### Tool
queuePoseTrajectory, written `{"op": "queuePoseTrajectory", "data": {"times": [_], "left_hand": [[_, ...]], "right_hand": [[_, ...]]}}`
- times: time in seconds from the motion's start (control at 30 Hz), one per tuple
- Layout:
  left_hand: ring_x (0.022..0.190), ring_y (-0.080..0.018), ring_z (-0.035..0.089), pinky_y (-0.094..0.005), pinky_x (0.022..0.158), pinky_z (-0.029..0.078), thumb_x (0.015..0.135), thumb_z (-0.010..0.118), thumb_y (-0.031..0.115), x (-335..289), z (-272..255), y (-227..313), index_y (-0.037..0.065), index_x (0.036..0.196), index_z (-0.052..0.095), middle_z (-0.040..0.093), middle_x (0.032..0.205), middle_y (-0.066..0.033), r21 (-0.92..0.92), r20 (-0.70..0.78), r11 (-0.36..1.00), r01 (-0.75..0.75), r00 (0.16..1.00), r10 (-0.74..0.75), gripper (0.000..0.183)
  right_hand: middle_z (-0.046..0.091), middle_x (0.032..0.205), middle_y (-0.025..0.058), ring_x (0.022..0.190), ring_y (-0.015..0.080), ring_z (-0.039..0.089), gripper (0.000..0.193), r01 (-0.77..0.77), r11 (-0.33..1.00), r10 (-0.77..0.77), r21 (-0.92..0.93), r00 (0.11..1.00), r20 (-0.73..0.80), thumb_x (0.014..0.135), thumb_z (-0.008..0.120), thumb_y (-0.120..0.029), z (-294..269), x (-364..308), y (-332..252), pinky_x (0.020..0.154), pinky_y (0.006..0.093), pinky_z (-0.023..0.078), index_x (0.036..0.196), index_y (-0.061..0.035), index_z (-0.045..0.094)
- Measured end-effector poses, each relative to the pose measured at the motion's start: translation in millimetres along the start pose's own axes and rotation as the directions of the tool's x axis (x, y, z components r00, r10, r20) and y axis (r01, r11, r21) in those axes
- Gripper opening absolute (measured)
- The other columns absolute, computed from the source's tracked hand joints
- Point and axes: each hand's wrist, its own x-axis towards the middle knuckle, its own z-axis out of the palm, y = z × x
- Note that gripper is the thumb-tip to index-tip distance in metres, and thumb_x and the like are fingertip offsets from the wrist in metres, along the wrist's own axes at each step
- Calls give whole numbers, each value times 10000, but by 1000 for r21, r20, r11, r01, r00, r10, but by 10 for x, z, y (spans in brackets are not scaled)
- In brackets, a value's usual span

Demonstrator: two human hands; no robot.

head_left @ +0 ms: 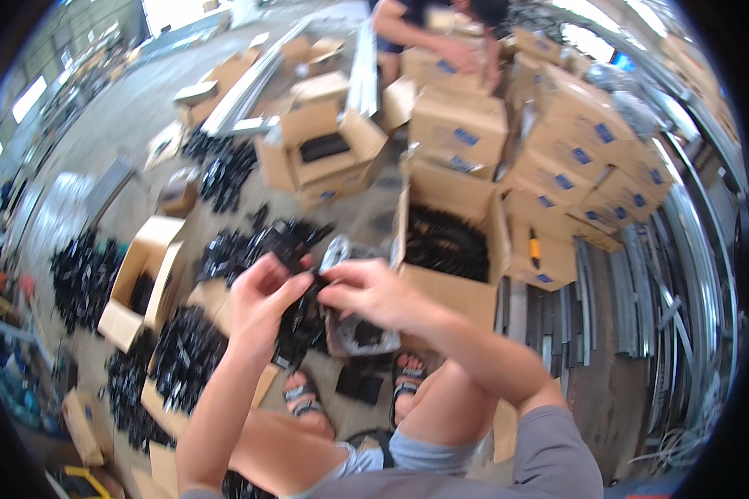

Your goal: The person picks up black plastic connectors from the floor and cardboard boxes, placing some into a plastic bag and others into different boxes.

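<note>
My left hand (266, 291) is closed around a small dark black piece (290, 252), its upper end sticking out past the fingers. Close beside it, my right hand (373, 291) is pinched, fingertips meeting a dark bit next to the left thumb. Whether both hands grip the same piece I cannot tell. Under the hands lie a pile of glossy black pieces (300, 328) and a clear plastic bag (354, 337). Just beyond the right hand stands an open cardboard box (449, 291) with many black pieces (443, 241) inside.
Several heaps of black pieces (187, 349) cover the floor at left, around an open carton (133, 320). Stacked closed boxes (578, 154) rise at right, one bearing a yellow-orange cutter (535, 248). Metal profiles (637, 291) lie along the right. Another person (408, 33) handles boxes at the back.
</note>
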Motion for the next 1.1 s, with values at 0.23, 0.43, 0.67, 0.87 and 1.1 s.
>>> {"op": "queuePoseTrajectory", "data": {"times": [0.23,0.43,0.67,0.87,1.1], "left_hand": [[918,-63,648,-250,845,508,950,784,128,211,-117,-578,83,1052,717,726,1020,25,-274,-15,942,193,979,-204,130],[994,-71,665,-287,863,520,977,768,189,221,-112,-649,145,1245,649,737,1078,40,-260,32,906,333,941,-337,296],[982,-75,656,-315,817,533,1042,683,273,300,-28,-640,164,1296,603,712,1045,38,-132,14,935,328,944,-330,288],[971,-115,660,-324,813,544,1103,556,371,409,-34,-761,225,1405,496,692,1076,-6,-188,-22,920,345,935,-355,341],[1014,-125,633,-381,820,531,1117,467,477,455,36,-657,269,1443,443,636,1078,-12,-75,-5,911,405,913,-407,387]], "right_hand": [[745,1023,104,902,147,707,451,-186,980,173,-71,972,-161,993,744,-320,104,47,66,726,318,596,1254,18,600],[703,1071,84,1009,166,690,404,-262,959,254,-103,963,-84,996,741,-274,17,147,290,780,356,636,1200,-36,485],[679,1206,100,1016,158,681,400,-302,944,301,134,953,27,1046,661,-228,-54,307,417,791,374,634,1367,-55,498],[684,1059,78,843,154,708,372,-336,907,382,255,910,-162,1062,630,-303,-129,321,510,747,333,619,1274,-14,532],[662,1048,63,867,127,667,397,-305,936,331,176,933,-142,1037,672,-364,-136,394,553,685,305,600,1211,-20,573]]}}
